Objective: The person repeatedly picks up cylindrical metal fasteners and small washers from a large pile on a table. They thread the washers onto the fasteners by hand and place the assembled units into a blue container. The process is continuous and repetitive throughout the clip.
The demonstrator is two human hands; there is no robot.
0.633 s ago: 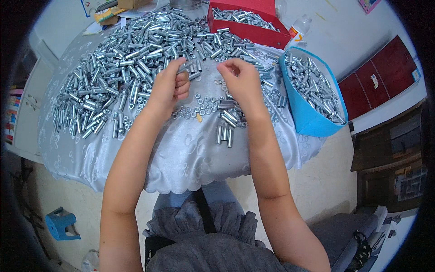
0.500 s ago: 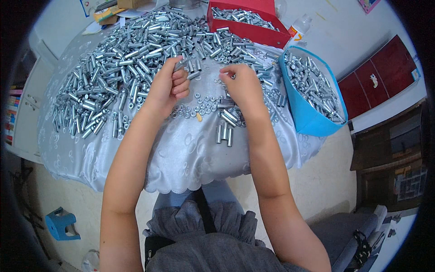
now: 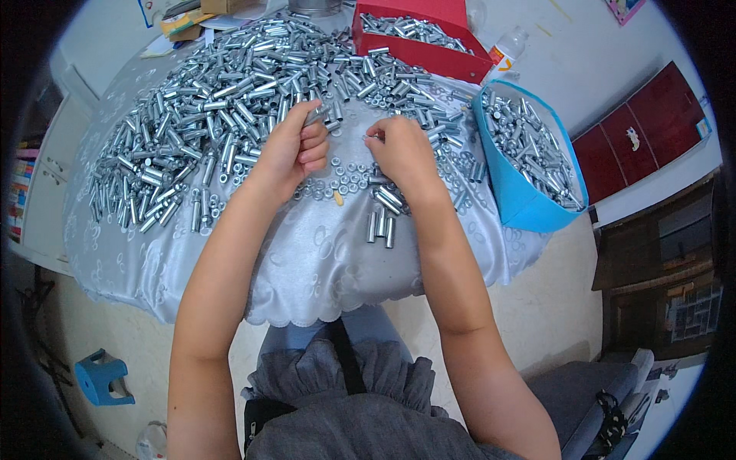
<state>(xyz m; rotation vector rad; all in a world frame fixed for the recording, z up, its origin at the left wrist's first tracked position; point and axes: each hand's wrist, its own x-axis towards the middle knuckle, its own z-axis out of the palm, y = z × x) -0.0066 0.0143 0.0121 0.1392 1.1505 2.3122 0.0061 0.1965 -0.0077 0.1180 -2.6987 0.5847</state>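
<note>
My left hand (image 3: pixel 295 151) is closed in a fist around a shiny metal sleeve anchor (image 3: pixel 315 116), whose end sticks out past the thumb. To its right, my right hand (image 3: pixel 404 150) is curled with thumb and forefinger pinched together. Something small and metallic shows at those fingertips, too small to name. Between and below the hands lie several loose nuts (image 3: pixel 349 178) on the white patterned tablecloth (image 3: pixel 299 261). A large heap of metal sleeves and anchors (image 3: pixel 230 100) spreads behind and left of my left hand. Three sleeves (image 3: pixel 380 228) stand near the table's front.
At the right edge, a blue fabric bin (image 3: pixel 529 211) holds many anchors. Behind it are a red box (image 3: pixel 429 55) of metal parts and a clear bottle (image 3: pixel 508 47). Flat washers (image 3: pixel 464 169) lie beside the bin. A blue stool (image 3: pixel 105 377) stands on the floor at left.
My left hand has moved slightly right and down with the sleeve anchor. The right hand has shifted a little left and down, its fingertips now pointing more toward the left hand.
</note>
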